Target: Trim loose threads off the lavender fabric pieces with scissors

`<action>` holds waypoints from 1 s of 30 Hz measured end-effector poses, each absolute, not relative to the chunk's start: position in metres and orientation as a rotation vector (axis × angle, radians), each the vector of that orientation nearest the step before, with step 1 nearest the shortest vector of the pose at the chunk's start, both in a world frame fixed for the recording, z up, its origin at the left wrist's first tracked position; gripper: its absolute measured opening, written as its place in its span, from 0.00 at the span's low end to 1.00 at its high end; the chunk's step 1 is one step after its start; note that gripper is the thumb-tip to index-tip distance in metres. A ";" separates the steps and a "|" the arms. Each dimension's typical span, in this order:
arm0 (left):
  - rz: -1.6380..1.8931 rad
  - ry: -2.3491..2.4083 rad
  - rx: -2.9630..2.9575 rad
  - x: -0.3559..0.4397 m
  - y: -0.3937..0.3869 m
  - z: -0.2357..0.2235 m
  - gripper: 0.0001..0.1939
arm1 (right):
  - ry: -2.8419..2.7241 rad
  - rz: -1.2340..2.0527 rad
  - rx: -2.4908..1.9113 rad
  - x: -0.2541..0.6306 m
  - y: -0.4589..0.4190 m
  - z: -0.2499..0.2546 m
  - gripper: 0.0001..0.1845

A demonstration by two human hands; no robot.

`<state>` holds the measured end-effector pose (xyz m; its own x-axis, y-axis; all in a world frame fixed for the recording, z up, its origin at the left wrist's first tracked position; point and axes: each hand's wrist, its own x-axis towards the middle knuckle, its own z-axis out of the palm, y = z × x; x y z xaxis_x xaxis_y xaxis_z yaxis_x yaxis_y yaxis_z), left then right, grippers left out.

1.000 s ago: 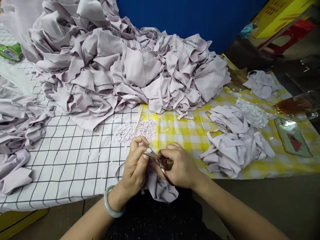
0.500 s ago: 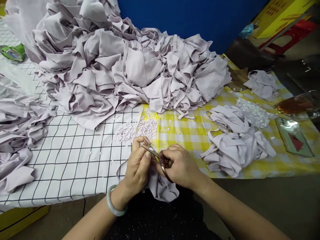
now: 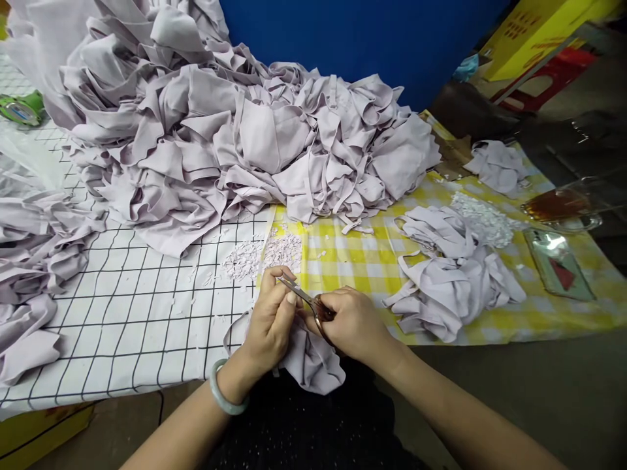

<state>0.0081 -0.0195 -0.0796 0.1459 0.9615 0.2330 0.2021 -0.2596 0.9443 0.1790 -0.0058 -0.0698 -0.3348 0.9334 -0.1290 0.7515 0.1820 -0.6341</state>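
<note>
My left hand (image 3: 270, 323) pinches part of a pale lilac garment (image 3: 313, 359) that hangs below it over the table's front edge. A pale green bangle (image 3: 221, 395) circles that wrist. In my right hand (image 3: 355, 323) is a pair of scissors (image 3: 313, 305) with dark handles, its blades pointing left at the left fingertips. The blades look closed or nearly so. What exactly lies between the left fingers is hidden. Just beyond the hands lies a heap of small fabric snippets (image 3: 264, 256).
A big mound of lilac garments (image 3: 269, 137) fills the back, with more garments (image 3: 42, 248) at left. To the right are a smaller garment pile (image 3: 453, 281), white snippets (image 3: 484, 219), a phone (image 3: 558, 264) and a glass mug (image 3: 561, 205). A green tape measure (image 3: 22, 108) is far left.
The scissor blades have gone from spread apart to closed or nearly closed at the left fingertips. The whole view has shifted slightly, so the table's contents appear further left.
</note>
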 end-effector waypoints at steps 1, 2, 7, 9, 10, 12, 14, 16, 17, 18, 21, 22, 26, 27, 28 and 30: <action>1.177 1.149 1.604 0.008 -0.020 -0.081 0.20 | -2.166 0.908 -1.625 0.179 -0.006 -0.071 0.22; 1.173 1.149 1.590 0.008 -0.020 -0.082 0.20 | -2.153 0.911 -1.651 0.178 -0.005 -0.073 0.23; 1.199 1.170 1.480 0.008 -0.021 -0.085 0.19 | -2.062 1.054 -1.781 0.186 0.007 -0.072 0.28; 1.193 1.194 1.456 0.002 -0.023 -0.084 0.19 | -2.036 1.057 -1.767 0.191 0.007 -0.067 0.24; 1.193 1.207 1.455 -0.002 -0.024 -0.082 0.19 | -2.036 1.045 -1.730 0.192 0.004 -0.065 0.22; 1.213 1.234 1.476 -0.014 -0.030 -0.078 0.18 | -2.069 1.061 -1.589 0.191 -0.011 -0.064 0.25; 1.230 1.240 1.529 -0.027 -0.040 -0.071 0.15 | -2.075 1.142 -1.434 0.183 -0.032 -0.065 0.22; 1.206 1.198 1.629 -0.036 -0.054 -0.064 0.15 | -1.944 1.283 -1.339 0.172 -0.049 -0.064 0.14; 1.164 1.165 1.701 -0.038 -0.061 -0.061 0.16 | -1.815 1.397 -1.291 0.167 -0.054 -0.061 0.13; 1.110 1.131 1.784 -0.037 -0.068 -0.058 0.19 | -1.655 1.525 -1.226 0.163 -0.054 -0.055 0.13; 0.979 1.018 2.019 -0.025 -0.070 -0.050 0.40 | -1.201 1.729 -0.990 0.160 -0.038 -0.029 0.20; 0.990 0.976 2.073 -0.018 -0.061 -0.047 0.43 | -1.127 1.705 -0.936 0.162 -0.030 -0.020 0.22; 1.120 0.926 2.148 0.014 0.029 -0.013 0.33 | -1.123 1.340 -0.905 0.182 -0.004 -0.007 0.19; 1.145 0.967 2.138 0.023 0.062 0.002 0.29 | -1.149 1.234 -0.951 0.189 -0.002 -0.011 0.18; 1.151 1.031 2.118 0.033 0.097 0.018 0.26 | -1.182 1.143 -1.024 0.195 0.000 -0.018 0.17; 1.264 1.191 2.135 0.049 0.168 0.050 0.23 | -1.286 1.042 -1.216 0.210 0.001 -0.034 0.15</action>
